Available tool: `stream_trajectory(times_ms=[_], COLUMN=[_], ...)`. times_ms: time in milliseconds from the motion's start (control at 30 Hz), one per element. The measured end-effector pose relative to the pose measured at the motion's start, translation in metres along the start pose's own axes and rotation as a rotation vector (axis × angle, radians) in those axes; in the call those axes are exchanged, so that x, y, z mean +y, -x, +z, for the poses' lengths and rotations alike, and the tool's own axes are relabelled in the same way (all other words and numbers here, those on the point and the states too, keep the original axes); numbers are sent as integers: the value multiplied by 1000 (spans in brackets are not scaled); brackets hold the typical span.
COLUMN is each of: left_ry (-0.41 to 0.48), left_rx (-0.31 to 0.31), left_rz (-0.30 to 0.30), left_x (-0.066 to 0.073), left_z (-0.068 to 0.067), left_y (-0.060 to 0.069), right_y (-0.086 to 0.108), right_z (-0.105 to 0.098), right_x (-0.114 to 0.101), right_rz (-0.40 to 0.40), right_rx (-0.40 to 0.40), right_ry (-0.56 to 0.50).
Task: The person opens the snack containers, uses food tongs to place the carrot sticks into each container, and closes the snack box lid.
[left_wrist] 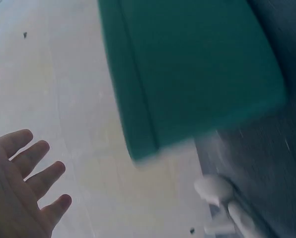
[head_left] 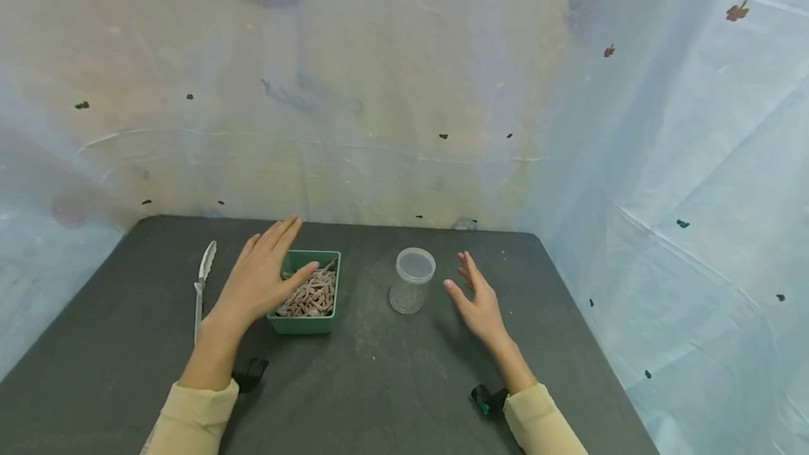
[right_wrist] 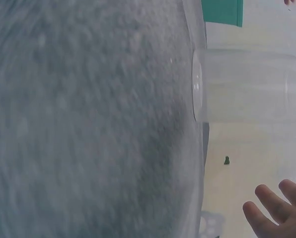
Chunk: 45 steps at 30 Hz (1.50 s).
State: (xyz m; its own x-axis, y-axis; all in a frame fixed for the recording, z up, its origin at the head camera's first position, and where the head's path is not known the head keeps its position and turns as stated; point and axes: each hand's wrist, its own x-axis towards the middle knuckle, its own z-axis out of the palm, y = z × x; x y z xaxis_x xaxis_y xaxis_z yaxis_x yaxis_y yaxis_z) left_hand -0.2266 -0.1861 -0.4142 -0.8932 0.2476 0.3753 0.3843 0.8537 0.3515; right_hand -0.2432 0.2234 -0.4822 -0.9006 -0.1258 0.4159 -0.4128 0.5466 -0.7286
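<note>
My left hand (head_left: 262,279) hovers over the left side of a green rectangular container (head_left: 302,326), its fingers extended and holding nothing. Inside the container lie many small brownish-grey pieces (head_left: 314,295); the hand covers part of them in the head view. A clear plastic jar (head_left: 407,293) with a translucent lid (head_left: 416,265) stands upright to the right of the container. Just right of the jar is my right hand (head_left: 479,304), apart from it, with fingers spread and nothing held. The left wrist view shows the container's side (left_wrist: 197,74) close up; the right wrist view shows the jar (right_wrist: 252,87).
White-tipped tongs (head_left: 205,265) lie left of the container, partly behind my left forearm. The dark table (head_left: 379,399) ends at a patterned plastic sheet (head_left: 379,90) hanging behind it and along the right. A small clear round item (head_left: 464,224) is at the back edge.
</note>
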Motion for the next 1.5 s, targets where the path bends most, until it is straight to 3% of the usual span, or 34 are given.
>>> stream_trajectory(times_ms=[567, 733, 867, 1167, 1500], left_ry=[163, 179, 264, 573, 666], left_rx=[-20, -39, -51, -130, -213], left_rz=[82, 89, 108, 103, 178], left_x=[55, 69, 78, 87, 86], left_z=[49, 63, 76, 95, 116], left_y=[-40, -49, -53, -59, -63], right_y=[-4, -9, -10, -11, -12], right_z=[32, 40, 44, 44, 42], right_x=[-6, -9, -9, -1, 2], right_rz=[145, 174, 170, 117, 111], right_rx=[-209, -230, -230, -251, -286], right_ry=[-98, -157, -218, -268, -275])
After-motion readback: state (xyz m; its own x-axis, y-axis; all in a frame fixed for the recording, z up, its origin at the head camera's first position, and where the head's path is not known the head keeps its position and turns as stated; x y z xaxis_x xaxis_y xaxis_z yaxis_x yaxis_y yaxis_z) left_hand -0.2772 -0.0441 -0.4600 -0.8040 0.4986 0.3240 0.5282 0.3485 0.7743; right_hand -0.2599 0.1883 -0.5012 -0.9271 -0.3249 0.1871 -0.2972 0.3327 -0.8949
